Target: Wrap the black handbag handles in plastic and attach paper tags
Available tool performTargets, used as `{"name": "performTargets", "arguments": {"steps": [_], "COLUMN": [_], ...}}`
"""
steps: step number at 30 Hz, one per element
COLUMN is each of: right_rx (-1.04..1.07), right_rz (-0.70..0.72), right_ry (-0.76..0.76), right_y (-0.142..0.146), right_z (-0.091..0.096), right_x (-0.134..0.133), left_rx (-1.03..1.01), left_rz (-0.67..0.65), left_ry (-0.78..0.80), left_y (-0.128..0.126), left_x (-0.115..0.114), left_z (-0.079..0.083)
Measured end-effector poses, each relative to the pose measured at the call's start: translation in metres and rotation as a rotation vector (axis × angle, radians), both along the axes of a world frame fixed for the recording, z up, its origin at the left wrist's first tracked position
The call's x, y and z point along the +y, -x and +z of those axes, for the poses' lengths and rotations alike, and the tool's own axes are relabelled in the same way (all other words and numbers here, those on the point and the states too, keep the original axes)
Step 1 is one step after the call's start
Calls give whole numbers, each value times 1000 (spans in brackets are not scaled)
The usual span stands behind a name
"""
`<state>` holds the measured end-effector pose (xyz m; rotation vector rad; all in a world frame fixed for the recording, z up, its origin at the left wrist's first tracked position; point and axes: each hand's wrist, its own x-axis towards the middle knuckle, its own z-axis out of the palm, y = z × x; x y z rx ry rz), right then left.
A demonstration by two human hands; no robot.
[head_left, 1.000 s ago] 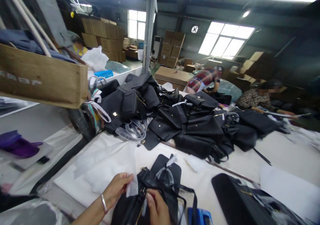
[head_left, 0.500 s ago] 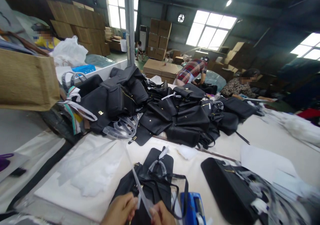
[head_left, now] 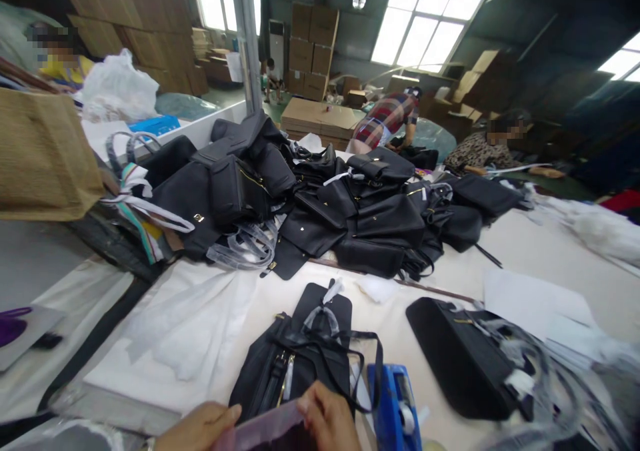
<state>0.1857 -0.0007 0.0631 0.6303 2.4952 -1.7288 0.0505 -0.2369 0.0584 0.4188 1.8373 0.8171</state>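
Observation:
At the bottom centre, a strip of translucent plastic film [head_left: 267, 425] stretches between both hands. My left hand [head_left: 200, 427] pinches its left end between thumb and fingers. My right hand [head_left: 327, 416] has fingers and thumb closed on the right end. Just beyond them, a black backpack [head_left: 265, 364] lies on the white table, its flap spread away from me and its straps loose, with clear wrapping round the top handle. The near part of the backpack is hidden by the hands and film. Right of the backpack stands a blue tape dispenser [head_left: 393, 404].
A heap of black bags [head_left: 320, 224] spans the table's far side. Another black bag [head_left: 455, 361] with wrapped handles lies at the right. White sheets [head_left: 185, 331] cover the left. A tan bag [head_left: 45, 157] juts in at far left. Several people work beyond, including one in plaid [head_left: 383, 121].
The hands have moved apart, and the film, held long and upright before, is now drawn sideways between them. The view has tipped down slightly. The backpack stays on the table.

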Motion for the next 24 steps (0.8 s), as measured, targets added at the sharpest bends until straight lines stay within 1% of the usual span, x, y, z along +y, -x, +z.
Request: {"name": "performTargets", "arguments": {"steps": [1, 3, 5, 6, 8, 10, 13, 16, 19, 21, 22, 24], "right_rx": [-20, -36, -42, -45, -33, -17, -17, -28, -66, -68, -64, -69], "right_rz": [-28, -87, -115, -119, -116, -118, -147, -205, -256, -289, -299, -300], "right_ry": [45, 83, 87, 82, 46, 10, 30, 114, 297, 380, 384, 330], "right_y": [5, 15, 25, 28, 32, 34, 33, 33, 31, 27, 23, 13], "right_z": [2, 3, 5, 7, 12, 18, 20, 9, -7, -14, -14, -10], "right_x": [0, -4, -8, -10, -9, -6, 0, 3, 1, -2, -3, -4], "left_rx": [-34, 51, 146, 135, 14, -110, -196, -235, -274, -290, -294, -299], "left_rz": [45, 64, 31, 31, 89, 168, 217, 226, 256, 268, 257, 212], "left_ry": [-15, -86, -197, -242, -322, -395, -442, -410, -369, -349, -345, -347], "left_y": [2, 10, 18, 20, 19, 14, 4, -1, 1, 3, 4, 3], "left_x": [-1, 8, 27, 38, 60, 78, 97, 103, 103, 102, 101, 98], "left_z": [4, 14, 21, 23, 23, 18, 10, 6, 7, 7, 6, 2]}}
